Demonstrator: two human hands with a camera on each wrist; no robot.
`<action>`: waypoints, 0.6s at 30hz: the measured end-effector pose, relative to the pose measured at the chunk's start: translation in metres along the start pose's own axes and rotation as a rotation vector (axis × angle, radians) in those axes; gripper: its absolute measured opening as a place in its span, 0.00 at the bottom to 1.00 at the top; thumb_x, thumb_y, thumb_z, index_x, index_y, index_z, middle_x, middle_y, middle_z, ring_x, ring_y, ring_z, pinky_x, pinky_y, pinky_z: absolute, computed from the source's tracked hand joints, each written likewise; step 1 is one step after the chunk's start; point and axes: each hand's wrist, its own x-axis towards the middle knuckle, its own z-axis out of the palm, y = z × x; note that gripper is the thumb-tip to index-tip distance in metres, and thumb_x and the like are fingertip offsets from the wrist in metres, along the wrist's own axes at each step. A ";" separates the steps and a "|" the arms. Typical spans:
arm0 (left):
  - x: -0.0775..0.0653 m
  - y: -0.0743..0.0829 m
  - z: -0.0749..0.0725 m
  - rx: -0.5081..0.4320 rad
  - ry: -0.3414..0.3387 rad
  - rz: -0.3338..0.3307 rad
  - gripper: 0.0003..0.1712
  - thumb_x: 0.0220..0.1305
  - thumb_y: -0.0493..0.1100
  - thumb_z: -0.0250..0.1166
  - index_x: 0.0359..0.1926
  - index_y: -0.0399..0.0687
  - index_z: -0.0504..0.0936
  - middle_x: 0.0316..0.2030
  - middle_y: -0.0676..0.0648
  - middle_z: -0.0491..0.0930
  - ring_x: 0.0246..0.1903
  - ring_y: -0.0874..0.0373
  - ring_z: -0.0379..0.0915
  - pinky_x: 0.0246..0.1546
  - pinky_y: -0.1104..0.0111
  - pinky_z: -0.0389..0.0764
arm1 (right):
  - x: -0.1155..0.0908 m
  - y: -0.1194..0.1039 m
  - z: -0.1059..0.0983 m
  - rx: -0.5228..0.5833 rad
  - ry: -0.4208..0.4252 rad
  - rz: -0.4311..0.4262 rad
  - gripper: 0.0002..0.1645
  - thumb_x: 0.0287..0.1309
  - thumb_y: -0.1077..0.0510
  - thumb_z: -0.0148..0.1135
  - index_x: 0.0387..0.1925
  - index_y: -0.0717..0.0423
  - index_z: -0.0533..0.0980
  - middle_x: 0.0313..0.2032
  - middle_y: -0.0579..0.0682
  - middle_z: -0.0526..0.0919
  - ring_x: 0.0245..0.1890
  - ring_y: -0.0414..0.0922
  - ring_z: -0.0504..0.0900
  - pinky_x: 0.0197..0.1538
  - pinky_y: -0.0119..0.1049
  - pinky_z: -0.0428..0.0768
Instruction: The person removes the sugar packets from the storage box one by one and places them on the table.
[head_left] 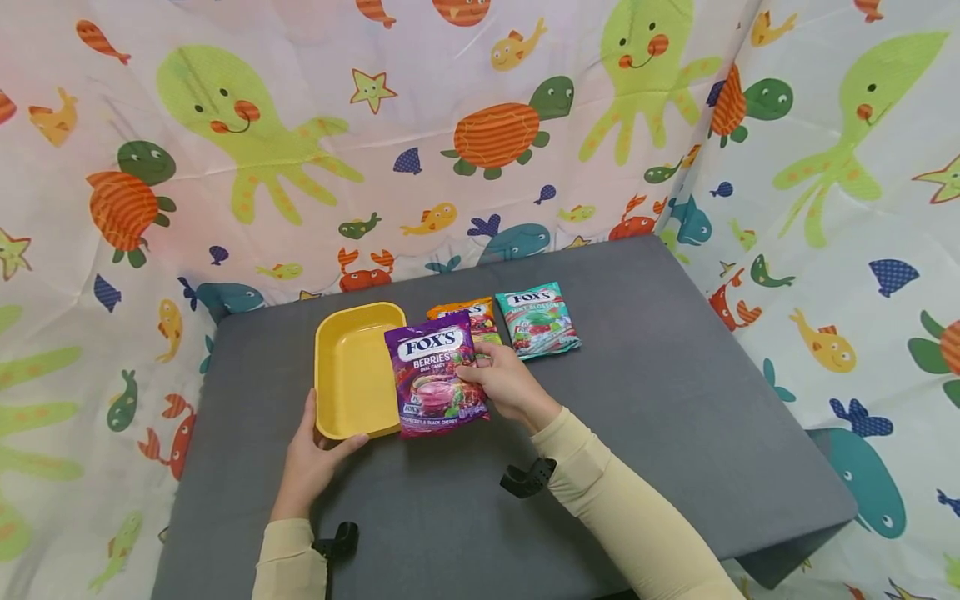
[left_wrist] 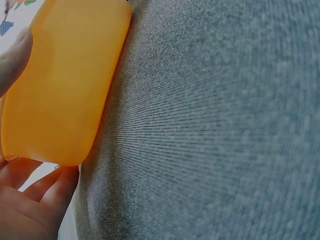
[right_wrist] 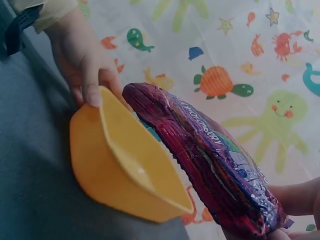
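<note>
In the head view, my right hand (head_left: 513, 385) pinches the right edge of a purple bag of Fox's Berries candy (head_left: 429, 392). The bag is held up, partly in front of the yellow plastic tray (head_left: 352, 367) and overlapping its right side. My left hand (head_left: 309, 462) grips the tray's near left corner, thumb along the near wall and fingers at the left side. In the right wrist view, the purple candy bag (right_wrist: 205, 160) shows edge-on beside the yellow tray (right_wrist: 125, 170), whose inside looks bare where visible.
An orange Fox's candy bag (head_left: 486, 315) lies behind the purple one, partly hidden. Next to it on the right lies a teal Fox's Mint Blossom bag (head_left: 538, 321). A grey cloth covers the table (head_left: 645, 400). Curtains with sea animals (head_left: 420, 100) hang behind and at the sides.
</note>
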 end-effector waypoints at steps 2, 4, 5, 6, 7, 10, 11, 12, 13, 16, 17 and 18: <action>-0.001 0.000 -0.001 0.000 -0.001 -0.003 0.68 0.53 0.61 0.77 0.78 0.81 0.34 0.81 0.54 0.45 0.77 0.46 0.51 0.72 0.48 0.61 | -0.004 0.004 -0.005 0.004 0.000 0.007 0.32 0.71 0.62 0.59 0.72 0.61 0.62 0.58 0.60 0.79 0.50 0.49 0.84 0.53 0.45 0.86; -0.001 0.001 -0.001 0.000 -0.007 -0.004 0.68 0.53 0.61 0.77 0.78 0.82 0.33 0.81 0.54 0.44 0.77 0.47 0.51 0.73 0.49 0.60 | -0.008 0.008 -0.009 0.013 -0.007 0.009 0.31 0.71 0.62 0.58 0.72 0.62 0.62 0.58 0.62 0.79 0.49 0.49 0.85 0.53 0.46 0.86; -0.001 0.001 -0.001 0.001 -0.010 -0.002 0.68 0.54 0.60 0.77 0.78 0.82 0.33 0.81 0.55 0.43 0.78 0.47 0.50 0.73 0.49 0.60 | -0.010 0.010 -0.011 0.017 -0.004 0.015 0.31 0.71 0.62 0.58 0.71 0.62 0.62 0.58 0.62 0.79 0.49 0.49 0.85 0.53 0.46 0.86; -0.001 0.000 -0.001 -0.002 -0.013 0.002 0.68 0.53 0.60 0.77 0.78 0.81 0.32 0.81 0.55 0.43 0.78 0.47 0.50 0.73 0.49 0.60 | -0.012 0.012 -0.013 0.022 -0.003 0.018 0.30 0.71 0.63 0.57 0.71 0.63 0.63 0.57 0.62 0.79 0.48 0.49 0.85 0.52 0.46 0.86; -0.001 0.000 -0.002 0.000 -0.016 0.004 0.69 0.53 0.60 0.77 0.78 0.81 0.32 0.81 0.55 0.42 0.78 0.47 0.50 0.73 0.49 0.60 | -0.013 0.015 -0.015 0.025 -0.001 0.019 0.30 0.72 0.63 0.57 0.71 0.63 0.63 0.57 0.62 0.80 0.48 0.49 0.86 0.52 0.46 0.86; 0.000 0.000 -0.002 -0.001 -0.027 0.009 0.70 0.53 0.59 0.78 0.77 0.81 0.31 0.80 0.57 0.41 0.78 0.48 0.49 0.73 0.49 0.59 | -0.018 0.021 -0.021 0.036 0.010 0.031 0.29 0.71 0.63 0.57 0.70 0.63 0.63 0.56 0.62 0.81 0.47 0.48 0.86 0.51 0.46 0.86; 0.000 0.000 -0.002 0.000 -0.028 0.011 0.70 0.53 0.59 0.78 0.77 0.81 0.31 0.80 0.57 0.41 0.78 0.48 0.48 0.73 0.49 0.59 | -0.019 0.024 -0.022 0.036 0.014 0.035 0.30 0.71 0.63 0.57 0.71 0.63 0.63 0.55 0.63 0.81 0.46 0.48 0.86 0.51 0.47 0.86; 0.000 -0.001 -0.002 -0.002 -0.031 0.013 0.70 0.53 0.58 0.78 0.77 0.81 0.31 0.80 0.57 0.40 0.78 0.48 0.48 0.74 0.49 0.59 | -0.020 0.026 -0.024 0.034 0.017 0.039 0.30 0.71 0.63 0.57 0.71 0.63 0.63 0.55 0.63 0.81 0.46 0.49 0.86 0.51 0.47 0.86; 0.000 0.000 -0.003 -0.001 -0.032 0.012 0.70 0.53 0.58 0.78 0.77 0.81 0.31 0.80 0.57 0.40 0.78 0.48 0.48 0.74 0.49 0.59 | -0.021 0.028 -0.026 0.033 0.020 0.045 0.30 0.72 0.62 0.57 0.71 0.63 0.63 0.55 0.63 0.81 0.46 0.49 0.87 0.51 0.47 0.86; 0.000 0.000 -0.003 -0.005 -0.036 0.014 0.70 0.53 0.57 0.78 0.77 0.81 0.31 0.80 0.58 0.40 0.78 0.49 0.48 0.73 0.50 0.59 | -0.023 0.036 -0.031 0.029 0.027 0.060 0.31 0.72 0.62 0.58 0.71 0.64 0.62 0.55 0.63 0.81 0.46 0.49 0.87 0.51 0.47 0.87; 0.000 0.000 -0.003 -0.006 -0.037 0.015 0.70 0.53 0.57 0.78 0.77 0.81 0.31 0.80 0.58 0.40 0.78 0.49 0.48 0.73 0.50 0.60 | -0.023 0.039 -0.033 0.029 0.028 0.065 0.31 0.72 0.62 0.58 0.71 0.64 0.62 0.55 0.63 0.82 0.46 0.49 0.87 0.50 0.47 0.87; 0.000 0.000 -0.003 -0.007 -0.037 0.015 0.70 0.53 0.58 0.78 0.77 0.82 0.31 0.80 0.58 0.40 0.78 0.49 0.49 0.73 0.50 0.60 | -0.023 0.042 -0.034 0.030 0.028 0.068 0.30 0.72 0.62 0.57 0.71 0.64 0.62 0.55 0.63 0.82 0.46 0.49 0.87 0.50 0.47 0.87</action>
